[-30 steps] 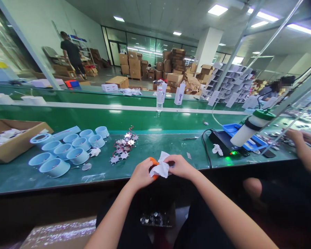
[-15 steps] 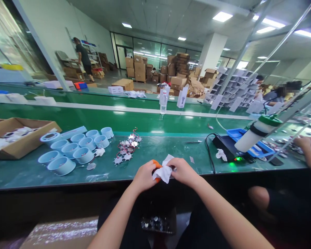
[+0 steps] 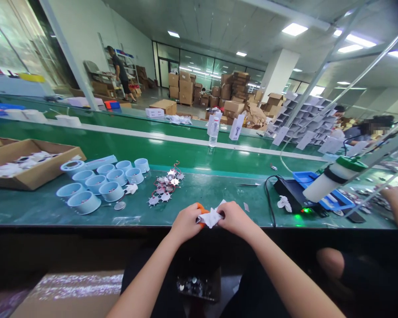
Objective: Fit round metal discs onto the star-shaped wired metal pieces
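Observation:
My left hand (image 3: 185, 224) is closed on one side of a crumpled white cloth (image 3: 211, 217), with orange coverings on some of its fingers. On the cloth's other side, my right hand (image 3: 238, 219) pinches it. Both hands are at the bench's front edge, and anything inside the cloth is hidden. Beyond them lies a pile of small silvery star-shaped parts with red wires (image 3: 166, 187). Several light-blue cups (image 3: 84, 202) stand to the left, beside a small white crumpled piece (image 3: 131, 189) and a round metal disc (image 3: 120, 206).
A cardboard box (image 3: 36, 176) of white pieces sits far left. Tweezers (image 3: 248, 184), a black device (image 3: 287, 196), a white bottle with green cap (image 3: 331, 179) and a blue tray (image 3: 338, 201) are at right. A co-worker's hand (image 3: 393, 194) is at far right.
The view has shifted slightly, so the bench items appear a little further right. The white cloth has been drawn wider and flatter between my hands; both hands keep their hold.

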`<control>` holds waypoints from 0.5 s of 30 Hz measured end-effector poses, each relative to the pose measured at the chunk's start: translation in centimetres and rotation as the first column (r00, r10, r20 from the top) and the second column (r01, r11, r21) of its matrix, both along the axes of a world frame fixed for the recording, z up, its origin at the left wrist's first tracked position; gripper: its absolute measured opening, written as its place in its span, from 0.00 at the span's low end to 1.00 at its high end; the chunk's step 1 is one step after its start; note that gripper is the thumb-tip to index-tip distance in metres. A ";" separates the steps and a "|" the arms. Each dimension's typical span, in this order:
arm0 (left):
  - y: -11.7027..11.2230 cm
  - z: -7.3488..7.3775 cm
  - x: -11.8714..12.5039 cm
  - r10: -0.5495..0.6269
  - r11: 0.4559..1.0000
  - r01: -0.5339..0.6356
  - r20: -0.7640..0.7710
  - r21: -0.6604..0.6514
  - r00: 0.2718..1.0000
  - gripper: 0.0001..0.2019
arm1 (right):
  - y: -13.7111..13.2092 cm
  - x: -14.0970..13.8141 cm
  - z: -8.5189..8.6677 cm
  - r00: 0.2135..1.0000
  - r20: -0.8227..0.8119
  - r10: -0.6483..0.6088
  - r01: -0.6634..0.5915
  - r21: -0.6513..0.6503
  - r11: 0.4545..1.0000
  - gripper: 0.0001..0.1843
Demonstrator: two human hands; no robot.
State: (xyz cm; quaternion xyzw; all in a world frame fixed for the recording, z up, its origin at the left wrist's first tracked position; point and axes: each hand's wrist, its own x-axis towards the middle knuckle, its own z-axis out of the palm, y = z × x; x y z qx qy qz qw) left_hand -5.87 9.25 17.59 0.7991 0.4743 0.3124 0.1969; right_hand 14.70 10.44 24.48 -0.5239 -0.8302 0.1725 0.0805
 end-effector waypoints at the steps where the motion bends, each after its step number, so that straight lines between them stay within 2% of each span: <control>1: 0.0 0.0 0.0 0.004 1.000 -0.004 -0.002 0.004 1.000 0.13 | 0.3 0.1 0.0 1.000 -0.016 0.001 -0.001 -0.035 0.999 0.05; 7: 0.0 -0.2 0.2 0.029 0.999 -0.029 -0.002 0.016 1.000 0.14 | 2.6 1.0 0.2 0.996 -0.088 0.010 -0.027 -0.195 0.981 0.04; 10: 0.1 -0.3 0.4 0.059 0.997 -0.058 -0.015 0.044 0.998 0.08 | 3.8 1.2 0.5 0.996 -0.083 0.019 -0.038 -0.235 0.971 0.02; 12: 0.3 -0.5 0.5 0.078 0.996 -0.077 -0.019 0.051 0.997 0.04 | 4.5 1.4 0.7 0.996 -0.089 0.026 -0.049 -0.271 0.961 0.04; 15: 0.5 -0.7 0.6 0.094 0.995 -0.094 -0.001 0.038 0.996 0.06 | 5.3 1.8 0.6 0.989 -0.143 0.028 -0.079 -0.363 0.928 0.10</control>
